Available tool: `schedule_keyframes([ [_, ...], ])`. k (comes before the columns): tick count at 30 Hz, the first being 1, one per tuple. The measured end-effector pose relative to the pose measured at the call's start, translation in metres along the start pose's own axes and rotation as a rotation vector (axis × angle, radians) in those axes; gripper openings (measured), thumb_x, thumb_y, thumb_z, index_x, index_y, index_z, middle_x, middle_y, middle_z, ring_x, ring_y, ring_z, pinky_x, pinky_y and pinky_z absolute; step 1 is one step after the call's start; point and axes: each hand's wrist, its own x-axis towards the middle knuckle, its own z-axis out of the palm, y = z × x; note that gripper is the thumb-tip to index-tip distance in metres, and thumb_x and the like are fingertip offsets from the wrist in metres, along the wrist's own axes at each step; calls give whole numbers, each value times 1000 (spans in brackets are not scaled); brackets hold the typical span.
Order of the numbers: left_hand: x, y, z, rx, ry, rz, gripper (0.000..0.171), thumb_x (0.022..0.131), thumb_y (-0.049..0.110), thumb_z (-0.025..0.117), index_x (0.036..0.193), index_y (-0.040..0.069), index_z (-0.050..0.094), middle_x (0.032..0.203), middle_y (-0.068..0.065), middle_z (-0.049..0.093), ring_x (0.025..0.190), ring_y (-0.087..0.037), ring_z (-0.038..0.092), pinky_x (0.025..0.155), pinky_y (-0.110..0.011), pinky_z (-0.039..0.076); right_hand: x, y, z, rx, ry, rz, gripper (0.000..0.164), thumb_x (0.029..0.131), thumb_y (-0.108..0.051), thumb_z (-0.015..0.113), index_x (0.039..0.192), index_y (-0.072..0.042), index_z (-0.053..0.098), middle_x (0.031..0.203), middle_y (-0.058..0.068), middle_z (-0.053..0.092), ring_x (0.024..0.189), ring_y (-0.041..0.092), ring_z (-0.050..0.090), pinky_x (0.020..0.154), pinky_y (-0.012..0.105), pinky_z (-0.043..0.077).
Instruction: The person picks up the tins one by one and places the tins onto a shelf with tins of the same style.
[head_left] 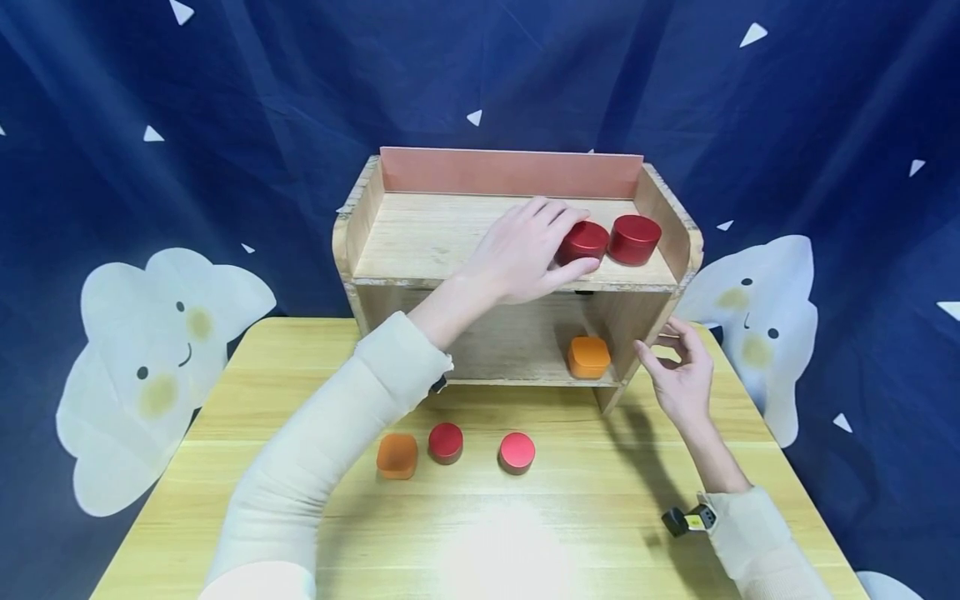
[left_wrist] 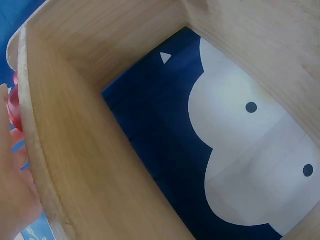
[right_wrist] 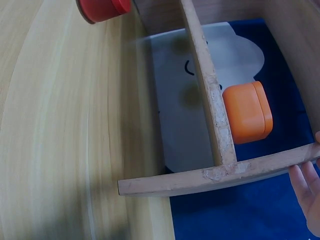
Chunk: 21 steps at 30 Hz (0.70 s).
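Observation:
My left hand (head_left: 528, 250) is over the top board of a two-tier wooden shelf (head_left: 457, 237), its thumb and fingers around a round red tin (head_left: 586, 240). Right beside that tin stands another red tin (head_left: 635, 239). At the shelf's right side panel, my right hand (head_left: 684, 375) grips the edge; in the right wrist view its fingers (right_wrist: 302, 185) lie along the panel's outer face. An orange rounded-square tin (head_left: 588, 357) sits at the right end of the lower board. The left wrist view shows only part of the left hand, beyond the board edge.
On the wooden table (head_left: 600, 517) before the shelf lie an orange tin (head_left: 397, 456), a red tin (head_left: 446, 442) and another red tin (head_left: 517, 452). A dark blue curtain (head_left: 315, 100) with white clouds hangs behind.

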Motion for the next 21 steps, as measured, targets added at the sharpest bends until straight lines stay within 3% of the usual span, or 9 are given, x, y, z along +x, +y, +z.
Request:
schedule_keyframes([
  [13, -36, -4, -11, -82, 113, -21, 59, 102, 52, 62, 147, 15, 59, 146, -4, 65, 139, -22, 57, 121, -36, 46, 0, 1, -1, -20, -6, -4, 46, 84, 17, 74, 128, 12, 64, 104, -20, 70, 87, -7, 69, 65, 8, 57],
  [21, -60, -7, -13, -135, 224, 29, 60, 99, 48, 68, 145, 10, 61, 146, -6, 64, 136, -25, 58, 120, -39, 45, 1, 1, -1, -23, -7, -1, 46, 84, 17, 74, 128, 13, 63, 104, -20, 70, 86, -6, 69, 64, 9, 57],
])
